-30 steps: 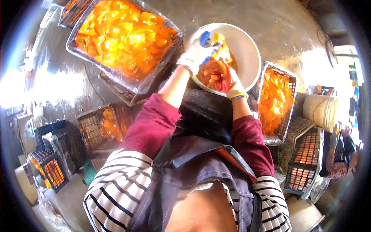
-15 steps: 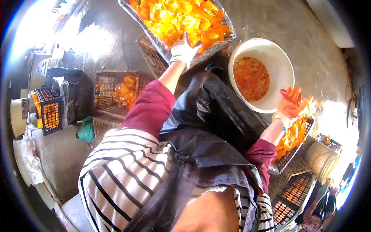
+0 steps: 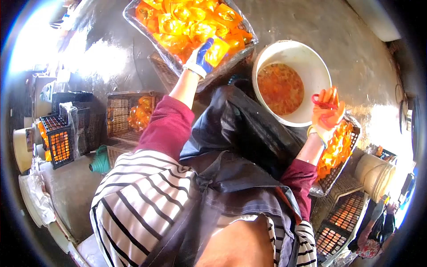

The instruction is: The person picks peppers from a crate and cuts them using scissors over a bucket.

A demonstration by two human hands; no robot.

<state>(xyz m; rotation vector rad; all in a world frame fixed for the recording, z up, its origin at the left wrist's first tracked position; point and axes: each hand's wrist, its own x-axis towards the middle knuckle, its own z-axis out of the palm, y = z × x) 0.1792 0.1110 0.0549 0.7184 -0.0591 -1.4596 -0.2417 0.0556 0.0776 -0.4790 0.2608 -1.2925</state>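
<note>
My left hand (image 3: 200, 60), in a white and blue glove, is closed on a shiny yellow-orange bell pepper (image 3: 217, 51). It is at the near edge of a plastic-lined crate (image 3: 155, 41) heaped with orange peppers (image 3: 180, 24). My right hand (image 3: 327, 113), in an orange glove, is beside the rim of a white bucket (image 3: 316, 66). A red loop-shaped thing (image 3: 324, 103) lies across its curled fingers; its exact kind is unclear. Orange liquid with bits floating in it (image 3: 280, 89) fills the bucket's bottom. Below the right hand stands a crate of orange pieces (image 3: 336, 153).
A brown crate (image 3: 116, 111) with orange peppers stands at left, near a green cone-shaped object (image 3: 100, 159) and a black crate (image 3: 60, 140). At right are a cream bucket (image 3: 374, 175) and stacked crates (image 3: 344, 213). Another person (image 3: 373, 236) is at lower right.
My left hand has lifted slightly out of the heap, and a pepper now shows in it. My right hand has risen towards the bucket's rim, its palm turned. The view has shifted slightly.
</note>
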